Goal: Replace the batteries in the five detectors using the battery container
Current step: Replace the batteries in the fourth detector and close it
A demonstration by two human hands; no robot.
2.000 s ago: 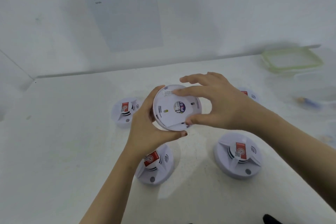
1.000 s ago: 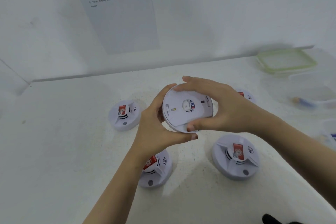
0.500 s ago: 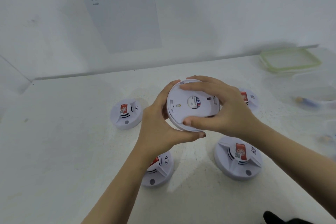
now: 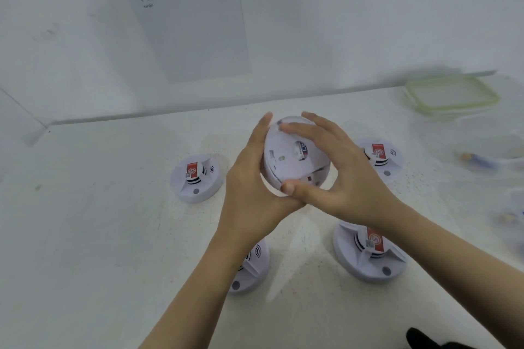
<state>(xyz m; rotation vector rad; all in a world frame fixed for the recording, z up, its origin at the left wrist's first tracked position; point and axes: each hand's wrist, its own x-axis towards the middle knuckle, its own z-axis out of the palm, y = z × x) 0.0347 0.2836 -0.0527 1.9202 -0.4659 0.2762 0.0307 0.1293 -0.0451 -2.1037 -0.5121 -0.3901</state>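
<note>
A white round detector (image 4: 286,163) is held above the table with its flat back facing me, a battery showing through a hole in the back. My left hand (image 4: 252,187) cups its left rim. My right hand (image 4: 337,176) grips the back plate from the right, thumb on the lower edge; the plate sits slightly askew on the body. Other detectors with red labels lie face up on the white table: one at the left (image 4: 195,177), one at the right (image 4: 381,157), one near right (image 4: 368,252), one under my left forearm (image 4: 251,266).
A clear container with a green-rimmed lid (image 4: 450,96) stands at the back right. Blurred loose batteries (image 4: 479,160) lie in a clear tray at the right edge. A printed instruction sheet (image 4: 187,14) hangs on the back wall. A dark object (image 4: 425,340) shows at the bottom right.
Both hands have turned the held detector's back plate, my right hand rotating clockwise around it. The plate now sits slightly askew with a gap at its lower right. The view shifted a little.
</note>
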